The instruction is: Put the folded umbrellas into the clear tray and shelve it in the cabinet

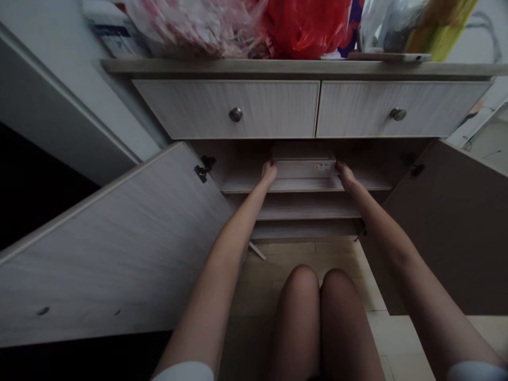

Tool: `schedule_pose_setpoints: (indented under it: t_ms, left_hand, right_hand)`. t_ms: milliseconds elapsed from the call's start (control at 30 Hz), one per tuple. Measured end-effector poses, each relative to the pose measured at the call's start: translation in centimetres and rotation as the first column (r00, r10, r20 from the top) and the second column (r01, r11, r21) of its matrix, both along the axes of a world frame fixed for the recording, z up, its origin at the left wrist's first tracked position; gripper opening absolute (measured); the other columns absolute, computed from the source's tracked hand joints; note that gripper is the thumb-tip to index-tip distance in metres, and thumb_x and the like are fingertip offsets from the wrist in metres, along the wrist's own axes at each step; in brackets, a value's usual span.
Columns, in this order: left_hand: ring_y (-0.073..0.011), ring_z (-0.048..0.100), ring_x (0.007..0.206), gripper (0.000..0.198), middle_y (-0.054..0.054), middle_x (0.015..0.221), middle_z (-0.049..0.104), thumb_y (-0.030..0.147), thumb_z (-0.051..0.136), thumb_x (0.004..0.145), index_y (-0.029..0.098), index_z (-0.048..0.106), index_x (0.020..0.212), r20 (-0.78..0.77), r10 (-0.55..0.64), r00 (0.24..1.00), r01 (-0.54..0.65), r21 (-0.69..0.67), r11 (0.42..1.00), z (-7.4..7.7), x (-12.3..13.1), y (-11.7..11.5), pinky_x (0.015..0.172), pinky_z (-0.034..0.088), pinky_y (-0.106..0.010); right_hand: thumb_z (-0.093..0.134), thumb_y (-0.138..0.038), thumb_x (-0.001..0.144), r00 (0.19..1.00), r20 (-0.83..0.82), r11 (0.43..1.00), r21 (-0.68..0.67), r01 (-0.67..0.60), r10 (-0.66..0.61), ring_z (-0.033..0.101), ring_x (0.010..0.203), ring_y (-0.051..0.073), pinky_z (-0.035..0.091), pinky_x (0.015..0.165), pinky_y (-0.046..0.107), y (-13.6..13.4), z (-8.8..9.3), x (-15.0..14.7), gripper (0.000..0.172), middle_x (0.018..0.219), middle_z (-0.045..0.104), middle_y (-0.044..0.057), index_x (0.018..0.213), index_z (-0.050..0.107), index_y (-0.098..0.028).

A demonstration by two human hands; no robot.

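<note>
A pale box point(298, 169) with a small printed label on its front right sits on the top shelf point(248, 182) inside the open cabinet. My left hand point(269, 172) is closed at the box's left side, near its front corner. On the opposite side, my right hand point(346, 174) grips the right end, thumb toward the front edge. Both arms stretch forward between the two swung-out doors. The fingertips behind the box's sides are hidden, and the cabinet's interior is dark.
The left door point(119, 254) and right door point(448, 227) stand wide on either side. Two drawers with round knobs point(235, 114) are above. A red plastic bag point(305, 29), a clear bag point(198, 26) and a white bottle point(115, 32) crowd the cabinet top. Lower shelves point(305, 206) lie beneath.
</note>
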State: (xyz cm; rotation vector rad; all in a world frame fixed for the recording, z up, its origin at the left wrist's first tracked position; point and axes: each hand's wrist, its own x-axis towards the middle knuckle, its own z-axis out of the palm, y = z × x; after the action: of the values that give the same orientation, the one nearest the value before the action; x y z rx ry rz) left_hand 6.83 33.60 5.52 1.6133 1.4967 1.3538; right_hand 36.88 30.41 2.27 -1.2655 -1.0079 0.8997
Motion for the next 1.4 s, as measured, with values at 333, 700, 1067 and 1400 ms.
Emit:
schedule_pose_setpoints:
  t_ms: [333,700,1067,1400]
  left_hand:
    - [-0.0289,0.064,0.117,0.036,-0.017,0.118,0.071,0.034,0.041,0.100,0.011,0.067,0.104,-0.069,0.117,0.991,-0.119,-0.035,0.992,0.7,-4.5,-5.6,0.102,0.047,-0.038]
    - [-0.0305,0.065,0.112,0.033,-0.015,0.108,0.073,0.037,0.043,0.095,0.015,0.067,0.095,-0.101,0.219,0.970,-0.222,-0.015,0.975,1.3,-9.6,-6.9,0.101,0.048,-0.043]
    - [-0.0353,0.058,0.126,0.043,-0.023,0.127,0.065,0.036,0.036,0.097,0.011,0.065,0.116,-0.272,0.321,0.907,-0.334,-0.003,0.943,1.5,-11.5,-6.5,0.107,0.044,-0.050]
    - [-0.0297,0.022,0.153,0.057,-0.016,0.160,0.036,0.038,0.028,0.099,0.013,0.046,0.147,-0.756,0.113,0.644,-0.080,0.080,0.994,0.9,-6.9,-6.3,0.125,0.014,-0.050]
  right_hand:
    - [0.051,-0.048,0.084,0.988,-0.050,0.987,-0.047,-0.152,0.149,0.049,0.134,0.024,0.030,0.117,0.050,-4.5,0.2,-3.5,0.038,0.139,0.059,0.004,0.117,0.057,-0.029]
    - [0.052,-0.046,0.086,0.955,-0.034,0.955,-0.029,-0.295,0.294,0.042,0.140,0.024,0.021,0.121,0.051,-5.2,0.1,-8.3,0.044,0.144,0.056,0.004,0.125,0.056,-0.028]
    - [0.056,-0.041,0.087,0.939,-0.086,0.941,-0.028,-0.337,0.333,0.049,0.134,0.025,0.027,0.118,0.050,-4.0,0.6,-10.8,0.029,0.137,0.061,0.005,0.111,0.064,-0.027]
    - [0.035,-0.050,0.094,0.950,-0.176,0.947,-0.148,-0.284,0.258,0.067,0.085,0.026,0.055,0.087,0.049,1.4,0.1,-13.4,0.037,0.085,0.069,0.007,0.096,0.060,-0.023]
